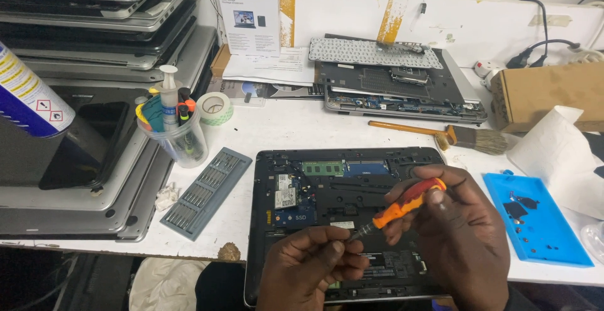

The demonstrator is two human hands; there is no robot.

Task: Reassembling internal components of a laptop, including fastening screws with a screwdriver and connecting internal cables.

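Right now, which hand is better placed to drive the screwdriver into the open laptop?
Right. The right hand already grips the orange screwdriver by its handle, above the open laptop. The left hand only pinches near the tip, probably steadying it.

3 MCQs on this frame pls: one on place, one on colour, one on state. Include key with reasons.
1. Where does the blue tray lie?
A. right of the open laptop
B. on the laptop stack
C. inside the plastic cup

2. What colour is the screwdriver handle?
A. green
B. orange and red
C. white

3. How is the screwdriver held?
A. lying loose on the table
B. by the left hand alone
C. right hand on the handle, left hand at the tip

Key: 1 A, the tray sits on the table by the laptop's right edge; 2 B, the handle shows orange with red; 3 C, both hands meet on it.
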